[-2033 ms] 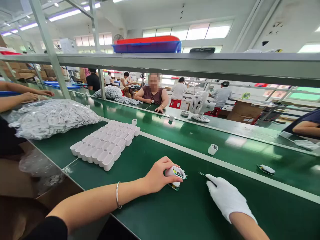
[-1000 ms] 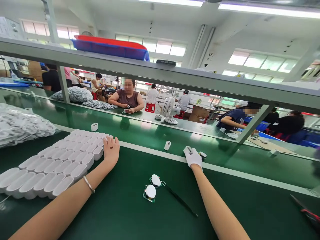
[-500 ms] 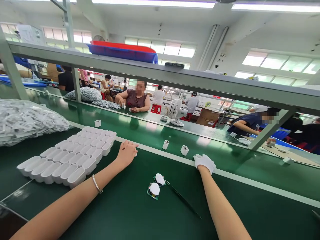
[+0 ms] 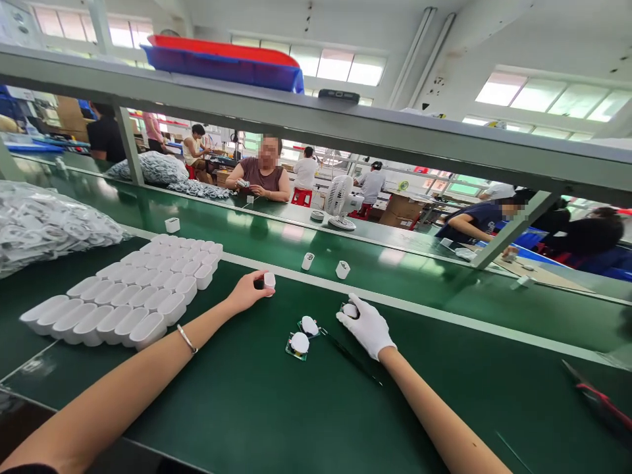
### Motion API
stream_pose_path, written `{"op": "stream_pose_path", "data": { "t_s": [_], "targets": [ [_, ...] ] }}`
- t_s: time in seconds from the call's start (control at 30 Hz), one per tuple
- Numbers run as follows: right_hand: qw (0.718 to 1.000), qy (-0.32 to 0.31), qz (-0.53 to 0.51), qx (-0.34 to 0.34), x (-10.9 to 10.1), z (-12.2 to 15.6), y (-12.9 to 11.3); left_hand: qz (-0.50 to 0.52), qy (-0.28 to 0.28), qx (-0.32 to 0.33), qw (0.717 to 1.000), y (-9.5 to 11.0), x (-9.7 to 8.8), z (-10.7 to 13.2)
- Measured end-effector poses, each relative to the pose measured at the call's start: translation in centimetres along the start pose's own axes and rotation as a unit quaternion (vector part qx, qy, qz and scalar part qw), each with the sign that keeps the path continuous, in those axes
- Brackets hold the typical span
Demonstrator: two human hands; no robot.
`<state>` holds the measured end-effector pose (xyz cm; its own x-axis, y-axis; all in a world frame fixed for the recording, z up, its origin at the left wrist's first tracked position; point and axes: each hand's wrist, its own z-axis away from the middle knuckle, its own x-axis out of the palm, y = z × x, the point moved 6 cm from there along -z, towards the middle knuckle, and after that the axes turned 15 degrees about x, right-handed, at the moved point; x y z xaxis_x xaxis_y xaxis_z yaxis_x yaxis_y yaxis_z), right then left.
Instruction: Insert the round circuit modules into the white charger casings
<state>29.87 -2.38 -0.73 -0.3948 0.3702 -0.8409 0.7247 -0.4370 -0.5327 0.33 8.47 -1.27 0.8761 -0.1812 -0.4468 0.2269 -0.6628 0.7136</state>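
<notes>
My bare left hand (image 4: 245, 293), a bangle on its wrist, pinches a small white plastic housing (image 4: 269, 282) above the green table, right of the rows of white housings (image 4: 123, 299). In a white glove, my right hand (image 4: 368, 327) has thumb and fingers around a small circuit board with a round white disc (image 4: 349, 310); the glove hides part of it. Two similar boards lie between my hands, one circuit board (image 4: 299, 343) nearer me and another circuit board (image 4: 309, 325) just behind. Dark tweezers (image 4: 351, 356) lie beside them, below my right hand.
Beyond a pale strip, two filled housings, one housing (image 4: 308, 261) and another housing (image 4: 342, 270), stand on the green belt. A single housing (image 4: 172, 225) stands farther left. A bag of white parts (image 4: 49, 227) lies left, red-handled pliers (image 4: 600, 398) right. Co-workers sit across the line.
My right hand has come back from the pale strip and leftward, now around a circuit board. My left hand has turned, showing the housing in its fingers. The view has shifted.
</notes>
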Motion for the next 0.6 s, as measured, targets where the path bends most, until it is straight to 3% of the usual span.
{"op": "stream_pose_path", "data": {
  "t_s": [0.2, 0.3, 0.4, 0.5, 0.6],
  "targets": [
    [0.999, -0.04, 0.017, -0.007, -1.1, 0.0, 0.0, 0.057, -0.003, 0.03, 0.998, 1.8, 0.4, 0.3],
    [0.996, -0.084, -0.024, -0.026, -1.4, 0.2, 0.7, 0.071, -0.009, 0.049, 0.996, 3.1, 1.1, 0.5],
    [0.991, -0.089, -0.096, 0.002, -1.7, 0.4, 1.1, 0.077, -0.016, 0.078, 0.994, 4.5, 1.6, 0.6],
    [0.983, -0.072, -0.171, -0.004, -2.2, 1.6, -0.3, 0.054, -0.011, 0.13, 0.99, 5.9, 1.7, 0.8],
    [0.972, -0.027, -0.22, -0.082, -3.3, 4.2, -3.3, 0.017, -0.018, 0.171, 0.985, 7.1, 2.0, 1.2]
  ]
}}
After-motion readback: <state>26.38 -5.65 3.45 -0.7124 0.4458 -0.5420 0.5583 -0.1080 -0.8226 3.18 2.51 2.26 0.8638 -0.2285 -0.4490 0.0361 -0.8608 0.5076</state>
